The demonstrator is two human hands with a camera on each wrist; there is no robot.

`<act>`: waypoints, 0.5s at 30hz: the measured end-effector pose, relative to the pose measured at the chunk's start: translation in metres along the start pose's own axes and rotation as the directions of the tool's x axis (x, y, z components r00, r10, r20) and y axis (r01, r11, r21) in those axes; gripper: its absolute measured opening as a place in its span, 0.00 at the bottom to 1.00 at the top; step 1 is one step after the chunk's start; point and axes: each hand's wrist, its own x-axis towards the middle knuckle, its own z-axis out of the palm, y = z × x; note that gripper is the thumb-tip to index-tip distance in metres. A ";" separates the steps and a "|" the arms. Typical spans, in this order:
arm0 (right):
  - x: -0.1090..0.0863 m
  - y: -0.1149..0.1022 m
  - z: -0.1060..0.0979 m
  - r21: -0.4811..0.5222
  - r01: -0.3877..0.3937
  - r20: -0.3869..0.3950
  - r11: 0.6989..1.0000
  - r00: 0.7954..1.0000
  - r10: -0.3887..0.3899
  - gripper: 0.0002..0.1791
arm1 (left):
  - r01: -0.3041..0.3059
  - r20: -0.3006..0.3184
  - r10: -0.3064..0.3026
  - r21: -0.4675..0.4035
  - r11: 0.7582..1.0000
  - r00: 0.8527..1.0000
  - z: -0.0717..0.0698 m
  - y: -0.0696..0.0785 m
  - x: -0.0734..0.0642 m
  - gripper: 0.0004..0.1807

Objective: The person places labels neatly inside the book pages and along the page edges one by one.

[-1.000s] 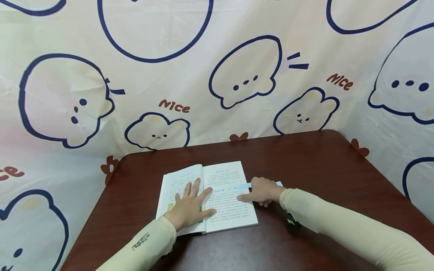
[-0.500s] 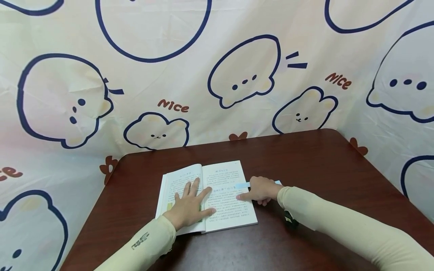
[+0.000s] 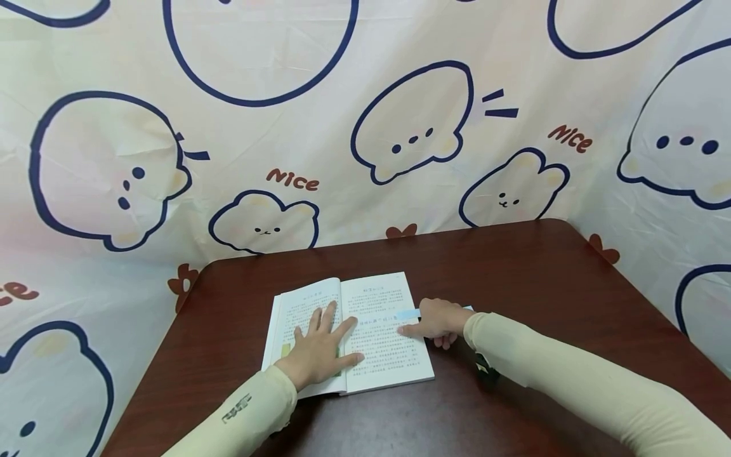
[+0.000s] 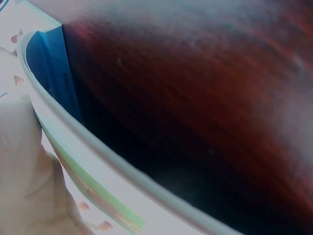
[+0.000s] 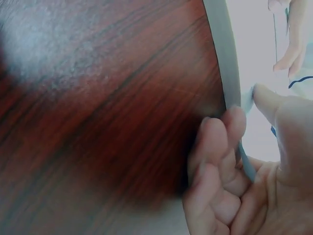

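Note:
An open book (image 3: 384,355) with printed pages lies on the brown table. My left hand (image 3: 316,355) rests across its left page and the fold, fingers spread. The left wrist view shows the curved page edges, a blue cover (image 4: 56,73) beneath them and part of this hand at the left. At the book's right edge my right hand (image 3: 440,319) holds a flat light blue strip (image 3: 407,313), which lies over the right page and shows again past the wrist. Its thumb touches the page. In the right wrist view, curled fingers (image 5: 212,139) meet the page block, with the strip (image 5: 248,166) against the palm.
The dark brown table (image 3: 491,266) extends around the book on all sides. A light cloth (image 3: 342,139) with cartoon drawings hangs behind it and along both sides. A small dark device (image 3: 485,368) sits under the right wrist.
Hardly anything differs. The right wrist and sleeve have shifted slightly left, while the left hand and the book keep their places.

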 end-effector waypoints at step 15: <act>0.003 0.002 -0.003 0.037 -0.014 0.031 0.999 0.999 0.013 0.29 | 0.004 0.001 -0.004 -0.011 1.000 1.000 0.000 0.001 0.001 0.42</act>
